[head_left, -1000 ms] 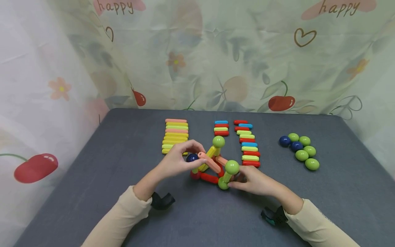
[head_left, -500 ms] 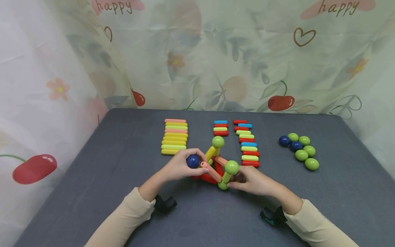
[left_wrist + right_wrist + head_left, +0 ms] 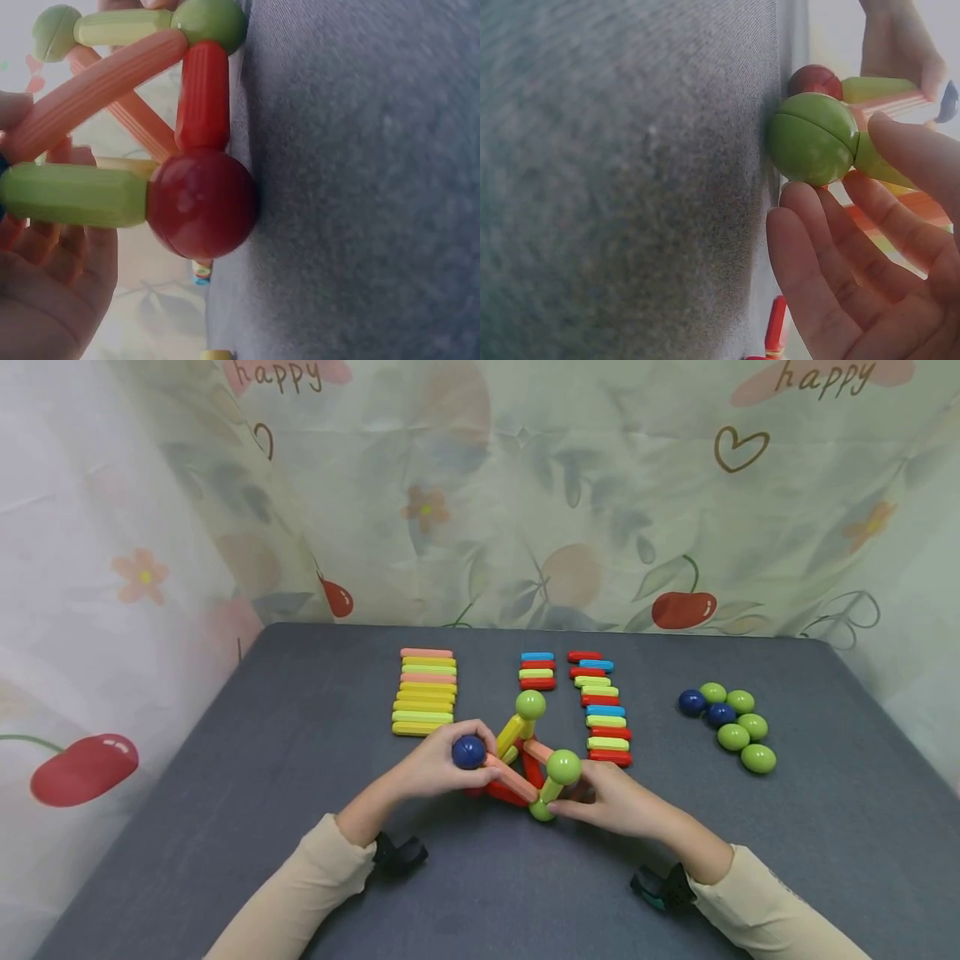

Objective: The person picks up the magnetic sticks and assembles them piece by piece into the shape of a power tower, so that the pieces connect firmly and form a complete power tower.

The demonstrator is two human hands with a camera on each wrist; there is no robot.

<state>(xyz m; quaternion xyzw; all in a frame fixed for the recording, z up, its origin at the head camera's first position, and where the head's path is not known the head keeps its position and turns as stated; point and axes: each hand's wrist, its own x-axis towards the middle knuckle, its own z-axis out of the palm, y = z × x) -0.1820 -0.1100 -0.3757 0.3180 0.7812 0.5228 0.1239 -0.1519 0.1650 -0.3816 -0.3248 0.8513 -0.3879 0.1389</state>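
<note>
A magnetic rod-and-ball frame stands between both hands in the head view. My left hand (image 3: 431,766) pinches a pink rod (image 3: 513,780) at its end by the dark blue ball (image 3: 468,752), with the fingers around that ball. The rod slants down to the lower green ball (image 3: 542,811). My right hand (image 3: 622,797) holds the frame at this ball and its short green rod (image 3: 877,159). In the left wrist view, a red ball (image 3: 202,202) joins a green rod (image 3: 75,195) and a red rod (image 3: 204,97) low on the table. Fingers partly hide the frame's far side.
On the dark table (image 3: 337,693), yellow, green and pink rods (image 3: 425,697) lie in a column at back left. Shorter rods (image 3: 537,674) and another column of short rods (image 3: 606,722) lie behind the frame. Several green and blue balls (image 3: 733,737) are grouped at right.
The pink rod has come down in my left hand; its right end now meets the lower green ball and its left end the blue ball. The right hand has stayed nearly still.
</note>
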